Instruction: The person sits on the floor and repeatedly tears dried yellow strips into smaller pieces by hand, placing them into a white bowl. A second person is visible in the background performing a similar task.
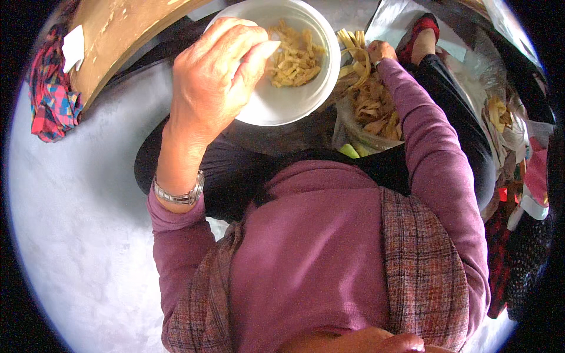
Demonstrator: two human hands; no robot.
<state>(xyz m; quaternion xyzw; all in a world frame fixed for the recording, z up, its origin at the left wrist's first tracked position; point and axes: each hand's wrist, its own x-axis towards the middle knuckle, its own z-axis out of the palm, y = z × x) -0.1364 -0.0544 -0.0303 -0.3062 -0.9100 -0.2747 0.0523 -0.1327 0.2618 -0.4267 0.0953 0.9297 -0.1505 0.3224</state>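
My left hand (216, 75), with a metal watch (185, 192) on its wrist, is raised over the near left side of a white plastic bucket (273, 112). Its fingers are bent and the thumb lies close to them; whether something small is pinched there is hidden. Short yellow-brown pieces (293, 66) of plant food lie inside the bucket. To the right, my right hand (382, 50) is beside long pale yellow strips (353, 39), its fingers curled out of sight. Below it, a clear plastic bag (344, 125) holds brownish dried-looking pieces (373, 108).
A worn wooden board (119, 35) curves across the upper left, with a checked cloth (55, 101) and white paper (73, 48) at its end. My red shoe (426, 33) is at the upper right. Plastic bags (503, 128) crowd the right side. Something light green (349, 151) shows near my lap.
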